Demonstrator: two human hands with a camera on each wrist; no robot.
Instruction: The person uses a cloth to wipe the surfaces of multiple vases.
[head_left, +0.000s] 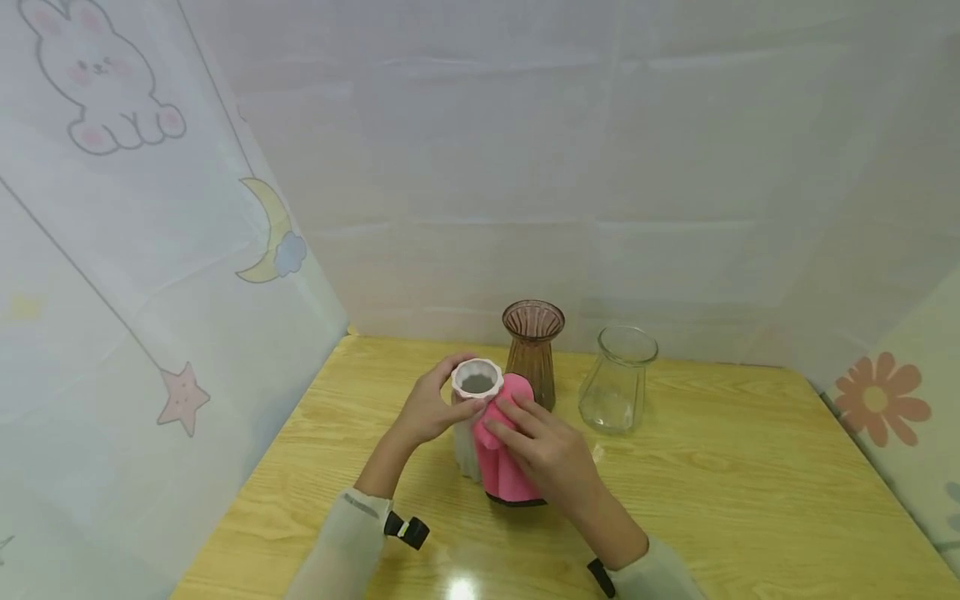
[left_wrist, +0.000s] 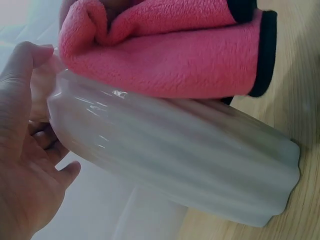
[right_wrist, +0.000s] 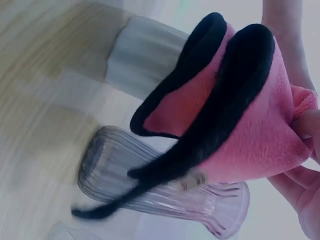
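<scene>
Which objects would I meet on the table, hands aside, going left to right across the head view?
Pale vase → pink cloth → brownish glass vase → clear glass vase.

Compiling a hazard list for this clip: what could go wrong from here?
1. The left hand holds the white vase only near its rim; it might tip if the right hand rubs hard.
2. The cloth hangs loose near the brown vase and could catch it.
</scene>
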